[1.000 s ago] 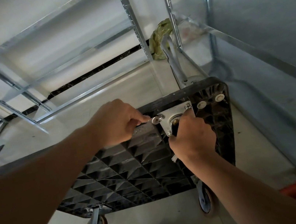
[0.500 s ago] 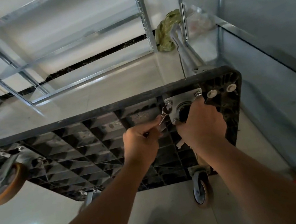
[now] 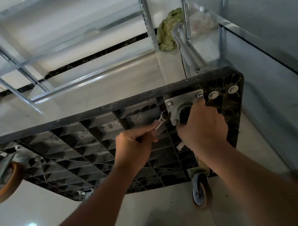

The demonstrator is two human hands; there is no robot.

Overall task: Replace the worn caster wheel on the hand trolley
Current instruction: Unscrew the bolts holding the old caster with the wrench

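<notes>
The hand trolley point(image 3: 90, 141) stands tipped on its edge, its black ribbed underside facing me. At its upper right corner sits a silver caster mounting plate point(image 3: 183, 99) with bolts at its corners. My right hand point(image 3: 201, 124) is wrapped around the caster below that plate, hiding the wheel. My left hand point(image 3: 136, 146) holds a small silver wrench point(image 3: 162, 121), its open jaw just left of the plate's lower left bolt point(image 3: 175, 122).
Three other casters with orange-rimmed wheels show: far left point(image 3: 1, 183), bottom middle point(image 3: 87, 196), bottom right point(image 3: 201, 190). The trolley's grey handle point(image 3: 187, 54) lies on the glossy tile floor behind. Metal shelving frames point(image 3: 146, 15) stand behind and at right. A green bag point(image 3: 167, 31) lies beside them.
My left hand has drawn the wrench down from the plate's upper left bolt to just beside its lower left bolt. The view has shifted left, and the far left caster has come into sight.
</notes>
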